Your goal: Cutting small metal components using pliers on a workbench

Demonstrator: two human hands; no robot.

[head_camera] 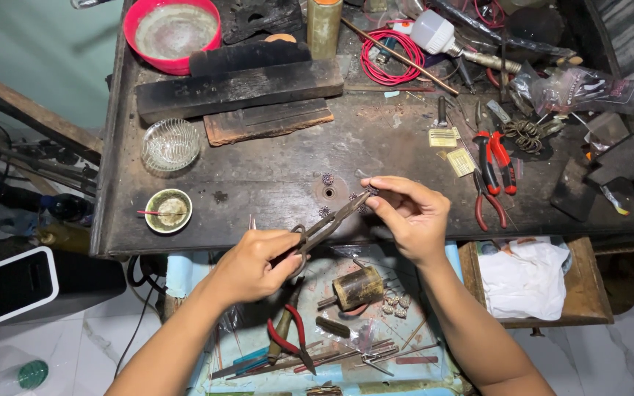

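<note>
Dark wooden workbench (273,176) beneath left hand (254,264), pliers (328,224).

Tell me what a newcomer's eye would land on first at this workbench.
First, the two bare hands at the centre: the left hand grips dark metal pliers whose tips meet a tiny piece pinched in the right hand. Next, the round red plastic bowl at the top left of the dark, worn wooden bench, and the coil of red wire at top centre. Red-handled pliers lie to the right.
</note>
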